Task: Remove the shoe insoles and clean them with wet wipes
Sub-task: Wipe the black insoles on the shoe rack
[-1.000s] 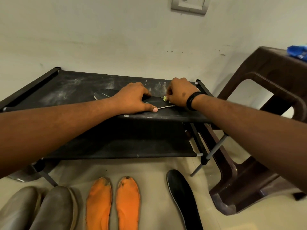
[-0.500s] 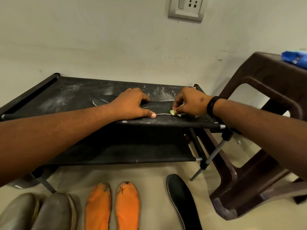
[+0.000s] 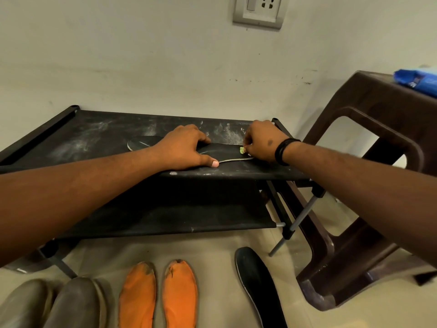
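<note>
A black insole lies lengthwise on the top shelf of a dusty black shoe rack. My left hand presses flat on its middle, thumb along the near edge. My right hand is curled at the insole's right end and pinches a small wad of greenish wet wipe against it. On the floor in front lie a second black insole and two orange insoles.
Two grey-brown shoes stand at the bottom left. A brown plastic stool is right of the rack, with a blue wipes pack on its top. A wall socket sits above.
My right hand with the wipe slid toward the insole's near edge, then back up to its right end. My left hand stayed pressed on the insole. The camera view shifted slightly.
</note>
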Demonstrator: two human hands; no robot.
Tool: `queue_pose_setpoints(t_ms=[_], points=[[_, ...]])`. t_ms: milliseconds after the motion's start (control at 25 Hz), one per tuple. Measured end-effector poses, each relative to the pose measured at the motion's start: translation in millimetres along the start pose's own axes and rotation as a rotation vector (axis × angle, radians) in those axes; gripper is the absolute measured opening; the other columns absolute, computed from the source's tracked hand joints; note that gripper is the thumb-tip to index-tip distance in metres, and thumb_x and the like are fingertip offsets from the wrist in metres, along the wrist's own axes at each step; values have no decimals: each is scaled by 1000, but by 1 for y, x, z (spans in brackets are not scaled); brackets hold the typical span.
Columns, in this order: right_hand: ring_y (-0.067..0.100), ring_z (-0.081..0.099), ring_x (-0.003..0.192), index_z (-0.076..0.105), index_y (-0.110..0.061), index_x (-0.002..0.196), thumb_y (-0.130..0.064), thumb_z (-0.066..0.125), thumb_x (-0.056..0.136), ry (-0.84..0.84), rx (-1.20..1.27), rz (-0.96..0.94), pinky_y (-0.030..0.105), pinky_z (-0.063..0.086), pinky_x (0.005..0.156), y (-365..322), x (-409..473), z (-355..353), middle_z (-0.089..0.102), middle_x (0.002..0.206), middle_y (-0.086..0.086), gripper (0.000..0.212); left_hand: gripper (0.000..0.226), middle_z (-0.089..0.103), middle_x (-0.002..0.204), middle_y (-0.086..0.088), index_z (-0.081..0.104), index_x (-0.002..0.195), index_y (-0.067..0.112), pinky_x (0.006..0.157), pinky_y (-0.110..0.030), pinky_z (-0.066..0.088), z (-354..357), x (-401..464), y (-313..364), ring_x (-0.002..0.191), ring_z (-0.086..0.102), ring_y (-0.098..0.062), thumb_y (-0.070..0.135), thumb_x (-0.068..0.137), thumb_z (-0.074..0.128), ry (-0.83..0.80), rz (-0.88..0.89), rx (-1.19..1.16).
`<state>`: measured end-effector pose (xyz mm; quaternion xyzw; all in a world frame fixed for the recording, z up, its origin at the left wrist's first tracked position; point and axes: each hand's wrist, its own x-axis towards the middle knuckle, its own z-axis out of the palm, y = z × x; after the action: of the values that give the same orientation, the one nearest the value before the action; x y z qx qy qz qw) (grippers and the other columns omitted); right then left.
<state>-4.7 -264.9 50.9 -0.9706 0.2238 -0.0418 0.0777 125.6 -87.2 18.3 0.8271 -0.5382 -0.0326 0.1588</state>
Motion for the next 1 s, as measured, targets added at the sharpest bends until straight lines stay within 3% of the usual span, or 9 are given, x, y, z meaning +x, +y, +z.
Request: queue_pose_setpoints(t_ms=[160,280,360,480,560,680,800,880,1000], points=[[4,66,76,77,-10,90,-17,74,85,-297,373,-148,18,56,73,-23,-14,-10,75,86,1,10,80,61,133,-1,55,142,19,104,-40,47,-8,5,6,121,56,-19,56,75,79,-43,-1,-49],[2,61,66,74,-6,91,-16,70,88,-80,566,-85,12,50,59,-27,-13,-11,70,77,-1,12,70,66,126,1,60,135,20,99,-39,51,-13,15,12,113,62,-18,53,76,80,-74,-10,-167],[5,58,64,71,-2,91,-14,66,91,54,599,-9,17,48,59,-26,-10,-7,66,74,-3,13,61,67,123,-1,61,133,19,96,-36,51,-9,19,16,112,63,-18,45,81,79,-50,-4,-197],[11,57,60,69,-2,85,-10,64,90,144,745,106,24,49,57,-24,-8,-9,68,78,3,11,64,69,121,0,60,137,20,98,-36,51,-6,24,18,109,63,-15,37,80,82,-8,-6,-165],[13,55,55,69,-3,83,-9,67,89,165,926,115,24,47,49,-30,-13,-22,70,83,13,8,54,70,106,2,66,129,22,88,-32,52,-14,26,18,99,64,-14,38,79,82,37,-3,-158],[13,55,58,71,-3,94,-11,72,86,254,1032,13,21,45,47,-39,-24,-53,72,88,17,11,25,70,87,7,78,104,19,68,-18,43,-40,29,20,82,63,-7,34,84,79,178,17,-221],[17,54,65,71,-7,102,-9,73,84,324,1051,-26,21,43,49,-37,-30,-75,70,88,17,18,11,71,78,10,79,85,20,63,-10,40,-77,28,24,70,61,4,32,85,77,489,-21,-367],[19,52,64,72,-8,101,-8,72,84,309,1041,-10,23,43,52,-35,-30,-74,69,83,16,17,11,70,74,11,77,79,20,61,-12,43,-101,25,27,64,63,1,29,85,76,696,-62,-534],[8,54,55,73,-7,100,-9,72,85,280,1007,15,20,45,51,-32,-28,-67,69,81,9,15,14,72,77,-5,72,79,9,52,-24,50,-120,20,27,60,71,-15,21,87,72,809,-156,-808]])
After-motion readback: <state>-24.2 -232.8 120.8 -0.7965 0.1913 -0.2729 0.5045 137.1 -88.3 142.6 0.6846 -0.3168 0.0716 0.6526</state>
